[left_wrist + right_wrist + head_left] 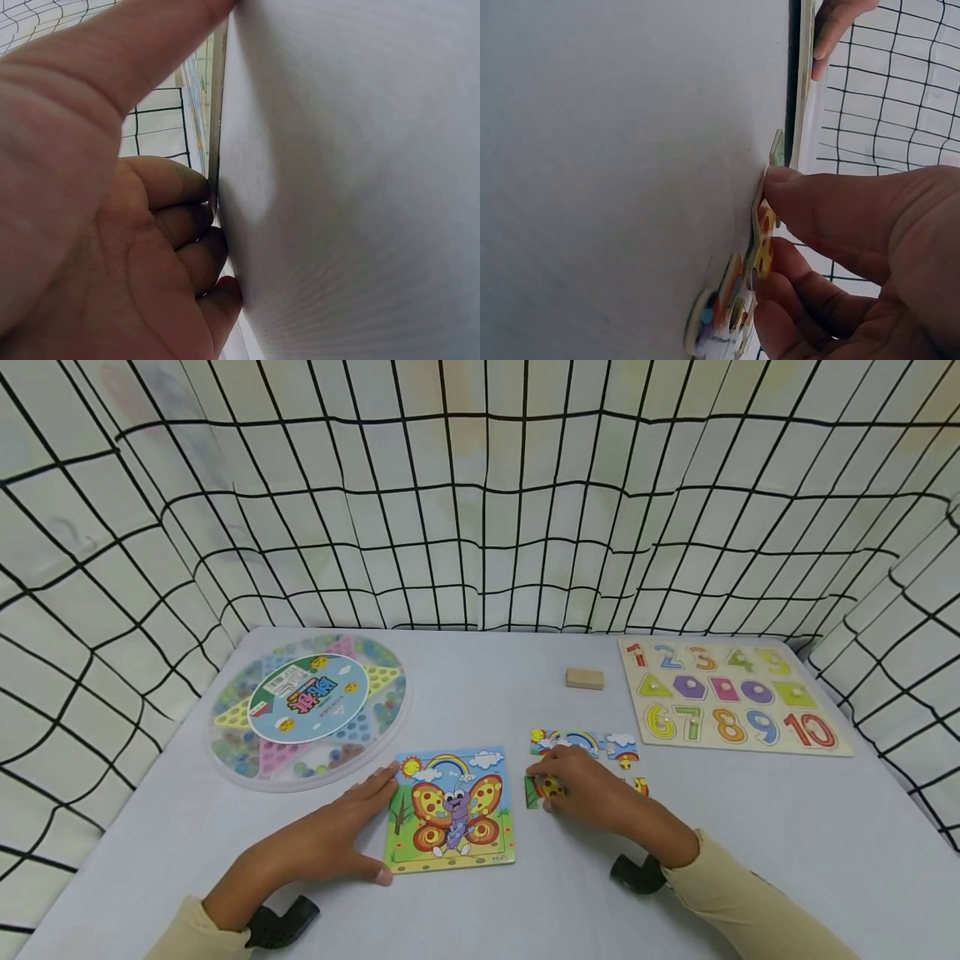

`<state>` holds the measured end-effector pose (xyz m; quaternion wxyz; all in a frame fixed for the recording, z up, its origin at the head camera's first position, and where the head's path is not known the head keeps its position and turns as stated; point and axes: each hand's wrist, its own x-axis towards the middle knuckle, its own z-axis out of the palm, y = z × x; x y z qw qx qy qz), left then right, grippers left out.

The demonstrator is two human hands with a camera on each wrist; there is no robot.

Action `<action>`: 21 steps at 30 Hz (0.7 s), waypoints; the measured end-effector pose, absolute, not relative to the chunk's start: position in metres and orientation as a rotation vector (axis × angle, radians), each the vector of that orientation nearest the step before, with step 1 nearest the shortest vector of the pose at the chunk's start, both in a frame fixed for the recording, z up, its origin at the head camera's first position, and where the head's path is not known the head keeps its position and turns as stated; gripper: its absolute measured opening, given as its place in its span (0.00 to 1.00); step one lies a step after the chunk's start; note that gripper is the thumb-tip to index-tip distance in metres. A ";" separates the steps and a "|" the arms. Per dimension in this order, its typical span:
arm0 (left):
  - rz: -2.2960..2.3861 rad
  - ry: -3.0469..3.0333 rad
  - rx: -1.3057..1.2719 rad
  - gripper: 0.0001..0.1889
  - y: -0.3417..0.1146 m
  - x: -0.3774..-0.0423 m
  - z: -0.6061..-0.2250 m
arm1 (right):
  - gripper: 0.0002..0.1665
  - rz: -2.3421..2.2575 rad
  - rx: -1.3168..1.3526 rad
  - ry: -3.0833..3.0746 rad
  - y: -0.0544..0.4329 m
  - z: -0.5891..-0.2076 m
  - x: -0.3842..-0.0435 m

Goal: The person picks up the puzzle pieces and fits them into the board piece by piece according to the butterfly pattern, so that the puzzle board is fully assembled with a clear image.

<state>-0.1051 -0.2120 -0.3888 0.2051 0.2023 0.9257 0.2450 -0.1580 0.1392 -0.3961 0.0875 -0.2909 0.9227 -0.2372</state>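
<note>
My left hand (322,839) rests along the left edge of a square butterfly puzzle board (453,806), its fingers by the upper left corner and its thumb by the lower left. In the left wrist view the fingertips meet the table beside the board's edge. To the right of the board, my right hand (588,789) pinches a yellow-and-red spotted puzzle piece (764,244) between thumb and fingers, low over the table. Other butterfly puzzle pieces (621,747) lie around that hand, partly hidden under it.
At the back left sits a round game board (390,739) with coloured star points and marbles. A wooden number-and-shape board (701,718) lies at the back right, near a small wooden block (584,678). Black netting (487,485) encloses the white table (480,914).
</note>
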 end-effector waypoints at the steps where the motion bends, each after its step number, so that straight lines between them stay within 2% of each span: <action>1: 0.684 2.580 0.564 0.61 -0.212 -0.105 -0.389 | 0.24 -0.704 -0.876 2.754 0.139 -0.396 -0.158; 10: 0.680 2.583 0.569 0.61 -0.212 -0.106 -0.390 | 0.19 -0.801 -0.955 2.722 0.142 -0.396 -0.161; 21: 0.670 2.585 0.574 0.61 -0.212 -0.105 -0.390 | 0.19 -0.911 -0.986 2.594 0.144 -0.394 -0.161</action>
